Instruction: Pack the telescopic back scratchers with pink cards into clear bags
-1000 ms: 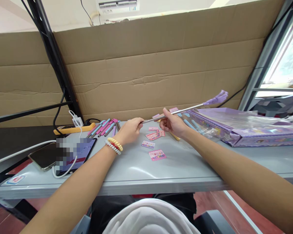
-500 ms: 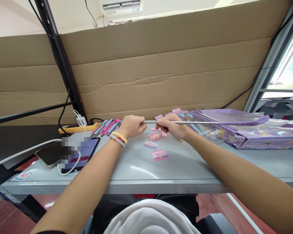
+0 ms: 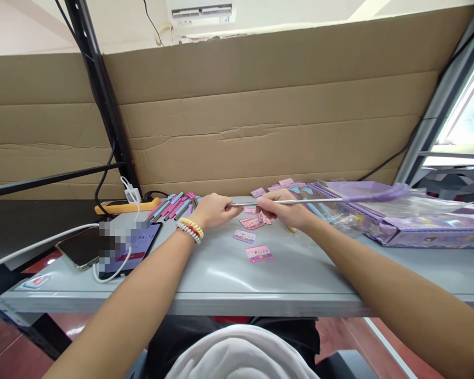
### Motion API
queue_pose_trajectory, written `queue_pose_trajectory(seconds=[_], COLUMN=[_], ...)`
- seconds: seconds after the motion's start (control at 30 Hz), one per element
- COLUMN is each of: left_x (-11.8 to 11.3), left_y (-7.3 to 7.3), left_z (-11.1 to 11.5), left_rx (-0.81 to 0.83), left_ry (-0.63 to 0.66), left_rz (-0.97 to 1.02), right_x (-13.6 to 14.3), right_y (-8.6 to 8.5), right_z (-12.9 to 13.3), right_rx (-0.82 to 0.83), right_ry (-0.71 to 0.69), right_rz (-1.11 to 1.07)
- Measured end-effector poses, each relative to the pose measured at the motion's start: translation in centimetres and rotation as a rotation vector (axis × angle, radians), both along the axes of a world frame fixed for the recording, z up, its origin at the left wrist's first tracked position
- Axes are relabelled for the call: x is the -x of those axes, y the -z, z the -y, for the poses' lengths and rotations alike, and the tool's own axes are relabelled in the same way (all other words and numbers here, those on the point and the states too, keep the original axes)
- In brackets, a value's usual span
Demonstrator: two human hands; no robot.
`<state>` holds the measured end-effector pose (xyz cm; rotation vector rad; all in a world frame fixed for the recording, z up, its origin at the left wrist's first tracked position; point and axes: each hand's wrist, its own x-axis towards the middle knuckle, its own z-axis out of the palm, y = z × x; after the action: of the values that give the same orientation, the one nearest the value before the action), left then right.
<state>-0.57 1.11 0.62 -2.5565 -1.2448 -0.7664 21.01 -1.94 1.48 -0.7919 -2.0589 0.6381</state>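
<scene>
A thin metal rod (image 3: 316, 201) with a purple sleeve-like end (image 3: 379, 193) lies level above the table, pointing right. My left hand (image 3: 214, 209) is closed on its left end, bracelets round the wrist. Further right along the rod, my right hand (image 3: 281, 206) grips it between thumb and fingers. Beneath and in front of the hands, small printed cards lie on the grey table, among them a pink one (image 3: 259, 253) and a purple-white one (image 3: 244, 236). More cards (image 3: 286, 182) are behind my right hand.
Pink and blue pens (image 3: 174, 206) lie left of my left hand, beside a yellow-edged item (image 3: 146, 206). A tablet (image 3: 136, 250), phone (image 3: 82, 247) and white cable are at the left. A purple box (image 3: 418, 231) with plastic wrapping stands right. Cardboard (image 3: 260, 116) rises behind.
The rod's purple end has shifted left and now looks looser and ruffled. Both hands are slightly lower in view, still on the rod.
</scene>
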Motion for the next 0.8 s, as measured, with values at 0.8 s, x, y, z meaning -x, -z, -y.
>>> queue_pose_trajectory(seconds=[0.8], left_x=[5.6], left_y=[-0.9], left_z=[-2.3], left_rx=[-0.067], left_ry=[-0.624], left_rz=[0.132], right_x=[-13.9], right_y=[-7.2], right_z=[1.7], right_rx=[-0.007], right_ry=[0.608], right_rz=[-1.508])
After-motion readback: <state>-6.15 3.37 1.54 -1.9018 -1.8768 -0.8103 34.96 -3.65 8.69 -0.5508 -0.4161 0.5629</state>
